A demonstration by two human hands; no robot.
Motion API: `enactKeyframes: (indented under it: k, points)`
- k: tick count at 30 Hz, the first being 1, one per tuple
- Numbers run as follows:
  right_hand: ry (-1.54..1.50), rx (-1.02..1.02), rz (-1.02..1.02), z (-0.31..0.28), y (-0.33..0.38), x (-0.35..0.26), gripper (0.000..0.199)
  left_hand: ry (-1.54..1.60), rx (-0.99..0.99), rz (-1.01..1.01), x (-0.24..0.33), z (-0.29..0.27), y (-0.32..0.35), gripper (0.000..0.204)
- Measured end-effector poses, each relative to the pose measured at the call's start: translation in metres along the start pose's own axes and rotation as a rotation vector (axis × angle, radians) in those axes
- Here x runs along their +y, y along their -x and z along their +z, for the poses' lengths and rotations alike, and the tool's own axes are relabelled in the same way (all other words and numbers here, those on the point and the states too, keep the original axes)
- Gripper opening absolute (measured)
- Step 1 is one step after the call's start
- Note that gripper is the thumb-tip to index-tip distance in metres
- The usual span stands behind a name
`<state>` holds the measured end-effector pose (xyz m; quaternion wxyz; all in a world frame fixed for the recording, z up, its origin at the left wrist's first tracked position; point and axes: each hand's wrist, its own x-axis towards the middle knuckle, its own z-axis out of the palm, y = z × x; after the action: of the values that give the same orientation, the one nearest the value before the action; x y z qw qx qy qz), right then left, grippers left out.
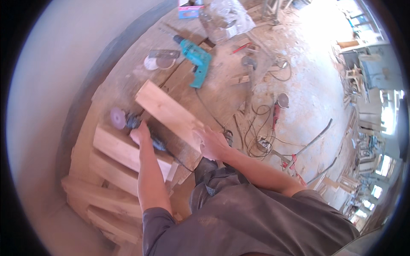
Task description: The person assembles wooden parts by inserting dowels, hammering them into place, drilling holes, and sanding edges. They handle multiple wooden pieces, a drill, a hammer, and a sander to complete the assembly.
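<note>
My left hand (pixel 140 133) is wrapped round an angle grinder (pixel 133 121). A round, pale purple sanding disc (pixel 118 118) shows at the grinder's far left end, and part of its dark body lies behind my wrist. My right hand (pixel 210 143) grips the near right end of a pale wooden board (pixel 166 110), with the fingers over its upper face. The board slants from upper left to lower right, just right of the grinder. Left of the grinder lie more thick pale boards (pixel 117 144), side by side, partly behind my left forearm.
A teal power drill (pixel 196 57) with a cord rests beyond the board, near loose sanding discs (pixel 164 63). A clear plastic bag (pixel 226 21) stands at the back. On the dusty floor lie a hammer (pixel 249 64), a red grinder (pixel 276 115) and tangled cables (pixel 264 143). A wall (pixel 47 106) rises at left.
</note>
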<state>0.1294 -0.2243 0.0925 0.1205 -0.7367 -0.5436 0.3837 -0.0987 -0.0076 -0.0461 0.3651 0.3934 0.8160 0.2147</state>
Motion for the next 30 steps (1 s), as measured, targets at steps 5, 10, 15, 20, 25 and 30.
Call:
enactKeyframes:
  k: [5,10,15,20,25,30]
  points:
    - [-0.283,0.293,0.29,-0.088,-0.028,0.05,0.033,-0.114,0.07,0.06,-0.009,0.006,0.005,0.063]
    - [0.026,0.792,0.114,-0.203,-0.137,0.179,0.029,-0.313,0.092,0.14,0.009,0.005,0.027,0.07]
    - [0.281,0.71,0.062,-0.31,-0.235,0.184,0.038,-0.376,0.256,0.263,0.013,-0.004,0.08,0.066]
    - [0.554,0.462,0.003,-0.335,-0.308,0.199,0.038,-0.204,0.204,0.446,0.016,0.01,0.201,0.049]
    - [0.534,0.283,-0.031,-0.356,-0.332,0.202,0.03,-0.476,0.003,0.685,0.027,0.029,0.288,0.051]
    - [0.545,0.154,-0.173,-0.354,-0.359,0.231,0.023,-0.474,-0.145,0.523,0.023,0.037,0.303,0.055]
